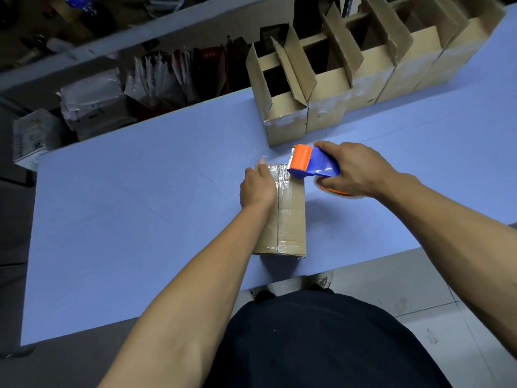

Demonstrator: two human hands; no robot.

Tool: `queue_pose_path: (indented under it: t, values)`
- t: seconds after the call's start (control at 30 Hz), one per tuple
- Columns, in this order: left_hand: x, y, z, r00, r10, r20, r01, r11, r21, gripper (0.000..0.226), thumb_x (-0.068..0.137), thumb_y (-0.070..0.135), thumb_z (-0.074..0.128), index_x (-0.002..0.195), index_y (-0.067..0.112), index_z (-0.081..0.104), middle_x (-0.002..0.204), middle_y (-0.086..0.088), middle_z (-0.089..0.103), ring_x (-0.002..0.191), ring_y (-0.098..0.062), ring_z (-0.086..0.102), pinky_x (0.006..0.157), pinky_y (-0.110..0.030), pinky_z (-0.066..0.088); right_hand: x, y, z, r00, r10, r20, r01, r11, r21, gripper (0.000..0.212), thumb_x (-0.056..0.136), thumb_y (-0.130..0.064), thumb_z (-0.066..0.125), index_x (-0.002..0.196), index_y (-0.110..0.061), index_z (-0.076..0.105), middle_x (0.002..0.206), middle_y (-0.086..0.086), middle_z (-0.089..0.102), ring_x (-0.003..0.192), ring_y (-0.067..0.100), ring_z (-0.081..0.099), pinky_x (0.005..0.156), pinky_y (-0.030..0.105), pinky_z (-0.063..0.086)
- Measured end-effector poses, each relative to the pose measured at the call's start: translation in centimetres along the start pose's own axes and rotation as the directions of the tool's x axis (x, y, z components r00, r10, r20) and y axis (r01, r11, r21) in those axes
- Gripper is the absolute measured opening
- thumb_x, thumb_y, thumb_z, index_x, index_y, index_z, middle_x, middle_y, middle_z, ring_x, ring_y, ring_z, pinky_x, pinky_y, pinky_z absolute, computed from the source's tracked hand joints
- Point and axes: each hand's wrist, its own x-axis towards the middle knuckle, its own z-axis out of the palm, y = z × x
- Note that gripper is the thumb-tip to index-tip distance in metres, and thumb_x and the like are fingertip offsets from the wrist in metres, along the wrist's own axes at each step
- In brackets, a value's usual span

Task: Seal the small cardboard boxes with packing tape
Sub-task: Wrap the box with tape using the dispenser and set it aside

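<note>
A small closed cardboard box (291, 217) lies lengthwise on the blue table (140, 208), its centre seam running toward me. Clear tape covers the far part of the seam. My left hand (257, 187) rests on the box's far left top, fingers pressing the tape down at the far edge. My right hand (355, 169) grips a blue and orange tape dispenser (312, 165), whose orange head sits at the box's far right corner. The tape roll (335, 191) shows beneath my right hand.
A row of several open cardboard boxes (335, 88) with upright flaps stands along the table's far right edge. Beyond the table, shelves hold plastic-wrapped packages (92, 99) and bags. The table's near edge runs just past the box.
</note>
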Motion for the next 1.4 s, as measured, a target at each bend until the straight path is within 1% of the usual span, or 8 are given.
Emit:
queue_pose_path:
  t: [0.1, 0.33, 0.57, 0.73, 0.9, 1.07, 1.27, 1.4]
  values:
    - [0.1, 0.0, 0.1, 0.999, 0.015, -0.040, -0.009, 0.990, 0.143, 0.057, 0.108, 0.043, 0.018, 0.131, 0.006, 0.055, 0.136, -0.016, 0.057, 0.123, -0.036, 0.053, 0.099, -0.041, 0.041, 0.0, 0.3, -0.5, 1.000, -0.004, 0.008, 0.004, 1.000, -0.011, 0.072, 0.081, -0.043, 0.069, 0.145, -0.027, 0.039, 0.103, 0.009, 0.061, 0.090, 0.030, 0.055, 0.071, 0.033, 0.043]
    - [0.8, -0.6, -0.3, 0.995, 0.095, -0.012, -0.088, 0.959, 0.269, 0.055, 0.107, 0.045, 0.019, 0.127, 0.009, 0.057, 0.132, -0.016, 0.059, 0.121, -0.038, 0.054, 0.095, -0.040, 0.041, -1.4, 2.4, -0.6, 0.998, 0.006, 0.064, -0.007, 1.000, 0.009, 0.079, 0.083, -0.051, 0.067, 0.151, -0.030, 0.032, 0.098, 0.002, 0.053, 0.087, 0.022, 0.048, 0.074, 0.031, 0.037]
    - [0.7, -0.6, 0.2, 0.991, 0.132, -0.021, -0.120, 0.948, 0.295, 0.056, 0.107, 0.045, 0.019, 0.124, 0.009, 0.058, 0.129, -0.016, 0.061, 0.118, -0.039, 0.055, 0.093, -0.040, 0.042, -3.1, 4.6, -0.4, 0.996, 0.035, 0.079, -0.031, 0.998, -0.048, 0.082, 0.085, -0.057, 0.061, 0.155, -0.033, 0.024, 0.112, 0.006, 0.059, 0.102, 0.030, 0.057, 0.075, 0.031, 0.037]
    - [0.7, -0.8, 0.3, 0.991, 0.133, -0.034, -0.118, 0.951, 0.287, 0.056, 0.107, 0.046, 0.020, 0.123, 0.009, 0.059, 0.127, -0.016, 0.062, 0.116, -0.038, 0.056, 0.089, -0.039, 0.042, -3.2, 4.6, -0.4, 1.000, 0.016, 0.027, -0.012, 0.992, -0.125, 0.085, 0.085, -0.078, 0.037, 0.156, -0.035, 0.021, 0.115, 0.003, 0.059, 0.106, 0.029, 0.059, 0.072, 0.032, 0.038]
    - [0.7, -0.7, 0.3, 0.991, 0.131, -0.032, -0.117, 0.950, 0.290, 0.056, 0.107, 0.045, 0.020, 0.123, 0.009, 0.060, 0.126, -0.015, 0.063, 0.115, -0.036, 0.057, 0.083, -0.036, 0.038, -2.8, 4.3, -0.7, 0.998, -0.003, 0.057, 0.011, 0.990, -0.144, 0.078, 0.089, -0.070, 0.045, 0.156, -0.037, 0.023, 0.113, 0.004, 0.059, 0.108, 0.028, 0.058, 0.072, 0.031, 0.037]
    - [0.7, -0.6, 0.2, 0.992, 0.123, -0.029, -0.111, 0.957, 0.270, 0.055, 0.107, 0.045, 0.021, 0.120, 0.009, 0.061, 0.123, -0.014, 0.064, 0.111, -0.034, 0.058, 0.081, -0.034, 0.037, -2.0, 3.3, -1.2, 0.992, 0.009, 0.124, 0.024, 0.965, -0.261, 0.080, 0.089, -0.071, 0.043, 0.156, -0.036, 0.020, 0.117, 0.005, 0.058, 0.107, 0.028, 0.058, 0.070, 0.031, 0.037]
    - [0.8, -0.6, 0.1, 0.992, 0.124, -0.010, -0.119, 0.969, 0.218, 0.054, 0.107, 0.044, 0.023, 0.119, 0.008, 0.061, 0.121, -0.014, 0.064, 0.110, -0.034, 0.058, 0.082, -0.033, 0.038, -1.4, 1.4, -1.9, 0.990, 0.057, 0.129, -0.015, 0.950, -0.311, 0.075, 0.089, -0.071, 0.047, 0.151, -0.032, 0.031, 0.115, 0.007, 0.060, 0.102, 0.028, 0.059, 0.067, 0.032, 0.037]
    - [0.8, -0.8, -0.3, 0.991, 0.117, 0.063, -0.125, 0.980, 0.157, 0.052, 0.107, 0.043, 0.026, 0.122, 0.005, 0.058, 0.125, -0.015, 0.061, 0.116, -0.035, 0.055, 0.090, -0.037, 0.041, -1.2, -0.5, -2.7, 0.985, 0.108, 0.136, -0.058, 0.941, -0.333, 0.056, 0.087, -0.068, 0.054, 0.123, -0.024, 0.050, 0.101, 0.005, 0.061, 0.085, 0.028, 0.054, 0.064, 0.031, 0.033]
